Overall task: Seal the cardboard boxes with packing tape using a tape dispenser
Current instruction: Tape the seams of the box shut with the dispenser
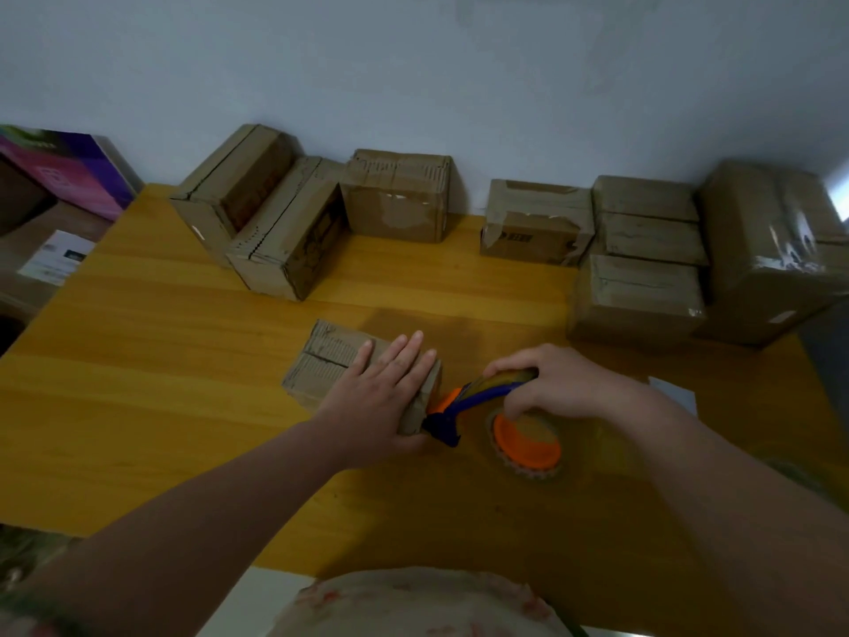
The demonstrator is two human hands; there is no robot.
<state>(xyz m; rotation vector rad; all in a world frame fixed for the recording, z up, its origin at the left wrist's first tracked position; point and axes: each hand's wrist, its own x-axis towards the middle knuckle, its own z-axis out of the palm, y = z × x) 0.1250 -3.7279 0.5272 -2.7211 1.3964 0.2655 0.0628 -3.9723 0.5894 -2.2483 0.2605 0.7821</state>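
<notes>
Pinning down the layout: closest in is the tape dispenser [478,397], a blue frame with an orange roll hub. The right hand [565,383] is wrapped over the top of it with the fingers curled around the roll, so that's a proper grip. The dispenser's nose is touching the right-hand end of the small cardboard box [321,365], low on that end face. The left hand [390,383] lies flat on the box top with the fingers straight, pressing it onto the yellow table [183,360] rather than clutching anything.

Key bit imo: the box sits directly left of the dispenser hand, and its long axis runs leftward away from the nose. My guess is the tape has to go up over that end and along the top, right where the left palm sits.

Further back, more cardboard boxes [399,200] line the wall, with a stack [643,268] off to the right.
</notes>
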